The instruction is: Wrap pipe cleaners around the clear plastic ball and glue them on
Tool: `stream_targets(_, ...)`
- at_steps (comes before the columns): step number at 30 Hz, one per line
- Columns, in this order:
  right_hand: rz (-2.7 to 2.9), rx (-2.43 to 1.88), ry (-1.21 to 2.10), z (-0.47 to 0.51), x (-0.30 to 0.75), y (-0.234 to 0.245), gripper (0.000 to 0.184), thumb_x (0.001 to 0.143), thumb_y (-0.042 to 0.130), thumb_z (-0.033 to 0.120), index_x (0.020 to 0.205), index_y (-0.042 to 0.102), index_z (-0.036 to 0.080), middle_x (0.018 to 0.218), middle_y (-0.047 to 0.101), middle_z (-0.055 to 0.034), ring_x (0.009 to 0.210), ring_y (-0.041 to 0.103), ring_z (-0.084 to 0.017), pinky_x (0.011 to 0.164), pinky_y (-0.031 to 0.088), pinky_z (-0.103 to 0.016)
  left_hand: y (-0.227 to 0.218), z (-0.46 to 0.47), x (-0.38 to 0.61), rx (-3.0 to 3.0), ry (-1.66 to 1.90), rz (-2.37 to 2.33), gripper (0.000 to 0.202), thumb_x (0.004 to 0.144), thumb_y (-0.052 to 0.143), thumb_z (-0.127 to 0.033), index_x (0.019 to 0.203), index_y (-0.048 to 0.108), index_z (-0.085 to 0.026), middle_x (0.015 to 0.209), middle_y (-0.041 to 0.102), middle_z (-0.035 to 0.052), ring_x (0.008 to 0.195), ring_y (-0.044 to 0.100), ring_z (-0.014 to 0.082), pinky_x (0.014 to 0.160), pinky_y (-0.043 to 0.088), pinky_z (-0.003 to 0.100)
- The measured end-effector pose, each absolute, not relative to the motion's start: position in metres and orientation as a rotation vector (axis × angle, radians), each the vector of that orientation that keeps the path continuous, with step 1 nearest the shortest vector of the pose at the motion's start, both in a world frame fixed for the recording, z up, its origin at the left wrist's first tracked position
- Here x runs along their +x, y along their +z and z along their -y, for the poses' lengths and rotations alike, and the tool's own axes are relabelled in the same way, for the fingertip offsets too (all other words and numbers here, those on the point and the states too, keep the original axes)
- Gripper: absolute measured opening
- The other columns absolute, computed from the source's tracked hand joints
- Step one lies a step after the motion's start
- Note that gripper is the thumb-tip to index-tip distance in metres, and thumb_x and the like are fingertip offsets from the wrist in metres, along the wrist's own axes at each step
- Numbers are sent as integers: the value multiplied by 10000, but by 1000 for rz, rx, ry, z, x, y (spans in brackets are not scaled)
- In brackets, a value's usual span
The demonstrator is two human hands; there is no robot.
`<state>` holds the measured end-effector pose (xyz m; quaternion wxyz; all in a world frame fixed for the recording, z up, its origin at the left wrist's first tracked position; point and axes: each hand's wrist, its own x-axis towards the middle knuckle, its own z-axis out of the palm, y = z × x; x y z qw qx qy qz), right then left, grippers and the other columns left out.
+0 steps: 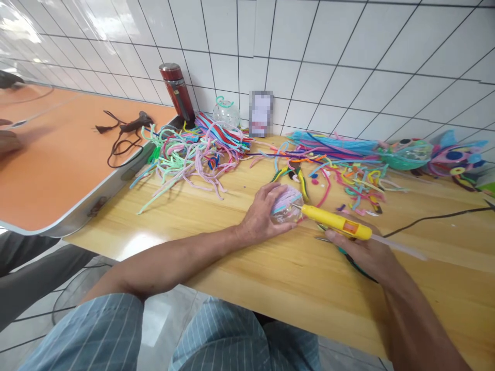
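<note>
**Glue gun tip against a half-wrapped ball, amid pipe-cleaner clutter**

All places are given from the clear ball (286,206), which sits on the wooden surface (240,268) near its middle.

Just behind the ball lie hand tools (300,184) with yellow-and-dark handles. Behind these and to the right are short offcuts (359,190) in many colours. Further back and to the left spreads a loose heap of pipe cleaners (185,154) in pastel green, pink and lilac. A straight red-and-blue bundle (220,131) lies beyond that heap, near a red flask (178,93) and a second clear globe (227,112) at the tiled wall. Back and to the right lie a blue bundle (328,141) and bright finished pieces (456,154). Far left is an orange surface (58,170), which carries a black glue gun (133,123) with its cord. Another person's hand (7,141) rests at its edge. Nothing lies between the ball and the person.

The left grip (263,214) cups the ball from the left, fingers curled over its top. The right grip (361,247) is clenched around a yellow glue gun (336,222) to the ball's right. The gun's metal tip touches the ball's right side. A pale glue stick (402,249) pokes out behind, and a black cable (436,219) trails right.

The ball is see-through, with pink and lilac pipe cleaner coiled over its upper part. Its lower part is bare.
</note>
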<state>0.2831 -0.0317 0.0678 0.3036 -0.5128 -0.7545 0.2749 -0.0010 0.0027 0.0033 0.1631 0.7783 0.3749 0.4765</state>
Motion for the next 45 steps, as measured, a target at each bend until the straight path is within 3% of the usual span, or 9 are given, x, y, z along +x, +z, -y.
stream_targets(8,2015,-1337,699,30,280,74,252,943,717,591,904,783,351,847,768,5,802,685,-240,830,586,-411,1,-4,-1,2180,1337,-1046,948,811,907,-482,1585,391,-298,1563,440,176,1513,496,374,1264,489,601)
stream_targets(19,2090,-1331,566,31,281,71,241,972,693,559,884,737,339,884,769,6,852,707,-247,1013,563,-469,2,-3,-1,2239,1366,-1050,909,838,882,-525,1558,381,-285,1572,455,196,1517,506,376,1262,483,614)
stream_targets(28,2089,-1308,610,31,278,73,203,971,694,509,890,738,327,870,759,1,822,684,-239,786,559,-386,2,-4,1,2236,1367,-1040,918,835,888,-512,1561,369,-294,1561,473,189,1522,508,379,1256,487,623)
stream_targets(45,2059,-1314,615,31,276,74,246,970,681,536,851,740,329,810,719,-9,768,652,-230,738,554,-373,2,-5,2,2236,1390,-1046,930,819,902,-503,1557,373,-297,1541,477,188,1481,538,371,1240,509,615)
